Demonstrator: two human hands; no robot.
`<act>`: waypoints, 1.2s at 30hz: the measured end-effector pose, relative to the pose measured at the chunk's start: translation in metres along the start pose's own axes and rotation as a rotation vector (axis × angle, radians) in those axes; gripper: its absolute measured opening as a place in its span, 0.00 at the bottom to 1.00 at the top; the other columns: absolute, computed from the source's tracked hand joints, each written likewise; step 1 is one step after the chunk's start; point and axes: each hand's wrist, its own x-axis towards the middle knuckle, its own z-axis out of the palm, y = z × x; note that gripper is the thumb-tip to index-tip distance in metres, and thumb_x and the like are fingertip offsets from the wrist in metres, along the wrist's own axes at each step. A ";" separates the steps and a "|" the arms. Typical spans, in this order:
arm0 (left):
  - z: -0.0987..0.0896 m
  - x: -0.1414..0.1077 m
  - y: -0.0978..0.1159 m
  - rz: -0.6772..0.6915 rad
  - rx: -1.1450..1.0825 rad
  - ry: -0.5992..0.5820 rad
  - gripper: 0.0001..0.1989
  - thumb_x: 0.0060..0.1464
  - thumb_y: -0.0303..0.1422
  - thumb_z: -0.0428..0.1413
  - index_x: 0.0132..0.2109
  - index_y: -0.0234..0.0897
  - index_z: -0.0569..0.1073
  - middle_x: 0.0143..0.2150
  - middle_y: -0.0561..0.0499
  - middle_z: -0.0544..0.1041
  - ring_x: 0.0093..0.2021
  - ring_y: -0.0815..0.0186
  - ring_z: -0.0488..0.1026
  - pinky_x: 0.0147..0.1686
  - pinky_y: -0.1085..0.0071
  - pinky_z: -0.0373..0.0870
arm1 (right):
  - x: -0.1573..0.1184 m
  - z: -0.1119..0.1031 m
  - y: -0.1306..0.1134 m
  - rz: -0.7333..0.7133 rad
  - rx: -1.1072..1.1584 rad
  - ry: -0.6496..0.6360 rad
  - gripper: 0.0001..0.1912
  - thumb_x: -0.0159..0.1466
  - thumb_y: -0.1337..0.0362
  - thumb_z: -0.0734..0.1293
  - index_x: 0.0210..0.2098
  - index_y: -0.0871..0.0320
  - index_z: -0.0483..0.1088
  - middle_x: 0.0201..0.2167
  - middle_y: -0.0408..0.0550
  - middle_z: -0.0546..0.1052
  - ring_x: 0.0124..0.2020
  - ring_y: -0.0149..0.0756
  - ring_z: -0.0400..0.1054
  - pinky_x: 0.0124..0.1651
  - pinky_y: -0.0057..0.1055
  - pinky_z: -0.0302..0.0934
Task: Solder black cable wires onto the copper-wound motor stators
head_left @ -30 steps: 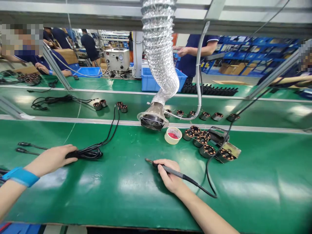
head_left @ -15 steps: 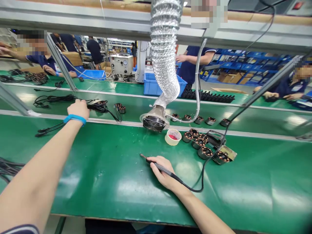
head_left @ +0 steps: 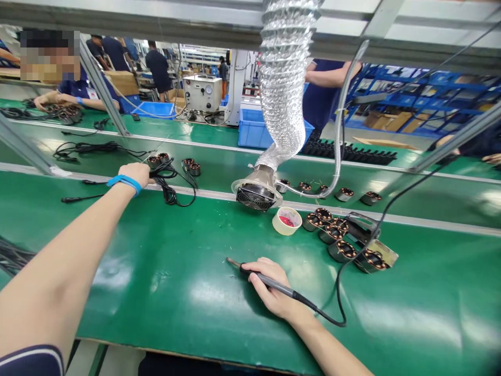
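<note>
My right hand [head_left: 270,287] is closed around a soldering iron [head_left: 276,284] just above the green mat, its tip pointing left and its black cord looping off to the right. At the far left, my left hand [head_left: 136,176], with a blue wristband, is closed on a bundled black cable [head_left: 169,185]. The cable's loops hang over the metal rail, and its plug ends stick out left of the wrist. My left fingertips are partly hidden. Just behind that hand stand copper-wound stator cores [head_left: 158,160], with another pair [head_left: 191,167] to their right.
A fume-extractor fan [head_left: 256,196] hangs from a foil duct [head_left: 287,78] over the rail [head_left: 219,195]. Beneath it is a tape roll [head_left: 287,221]; several stators [head_left: 343,250] sit right of it. More cables [head_left: 15,256] lie at the left edge. Co-workers sit and stand beyond.
My left hand has drawn the cable bundle towards me over the rail, uncovering stators behind it. My right hand keeps hold of the soldering iron. The view has shifted slightly.
</note>
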 end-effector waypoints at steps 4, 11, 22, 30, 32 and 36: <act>0.017 0.000 -0.005 0.103 0.029 -0.192 0.24 0.51 0.42 0.61 0.52 0.35 0.77 0.50 0.37 0.78 0.48 0.50 0.74 0.47 0.57 0.70 | 0.000 0.001 -0.001 -0.005 0.016 -0.049 0.11 0.68 0.68 0.61 0.47 0.54 0.72 0.33 0.45 0.78 0.30 0.36 0.66 0.38 0.35 0.59; 0.035 0.000 -0.006 0.226 0.020 -0.283 0.28 0.47 0.32 0.56 0.58 0.34 0.73 0.54 0.44 0.77 0.49 0.57 0.75 0.49 0.68 0.68 | 0.001 0.003 0.000 0.000 0.034 -0.083 0.11 0.69 0.69 0.61 0.48 0.54 0.71 0.34 0.44 0.77 0.29 0.35 0.64 0.37 0.35 0.58; 0.046 0.005 -0.002 0.235 0.016 -0.092 0.29 0.46 0.36 0.55 0.58 0.37 0.69 0.52 0.39 0.76 0.46 0.48 0.76 0.44 0.61 0.71 | 0.001 0.001 0.006 0.077 -0.059 0.056 0.11 0.70 0.68 0.61 0.48 0.54 0.72 0.34 0.46 0.78 0.32 0.37 0.68 0.39 0.36 0.63; 0.046 0.007 0.021 0.399 0.049 -0.176 0.28 0.44 0.31 0.53 0.56 0.40 0.73 0.60 0.43 0.70 0.49 0.50 0.75 0.50 0.61 0.69 | 0.003 0.002 0.009 0.122 -0.050 0.050 0.11 0.70 0.68 0.61 0.48 0.54 0.73 0.37 0.47 0.78 0.35 0.37 0.69 0.41 0.35 0.63; 0.043 0.008 0.024 0.419 0.083 -0.181 0.27 0.45 0.29 0.53 0.55 0.40 0.72 0.57 0.43 0.73 0.49 0.50 0.74 0.49 0.62 0.69 | 0.002 0.002 0.010 0.122 -0.048 0.041 0.11 0.70 0.67 0.61 0.49 0.55 0.72 0.36 0.47 0.78 0.34 0.37 0.69 0.41 0.36 0.64; 0.034 0.005 0.029 0.447 0.235 -0.171 0.23 0.49 0.29 0.54 0.54 0.40 0.72 0.54 0.43 0.74 0.48 0.51 0.75 0.47 0.63 0.70 | 0.002 0.002 0.011 0.103 -0.054 0.030 0.12 0.70 0.67 0.60 0.49 0.55 0.72 0.36 0.46 0.78 0.33 0.37 0.69 0.40 0.36 0.64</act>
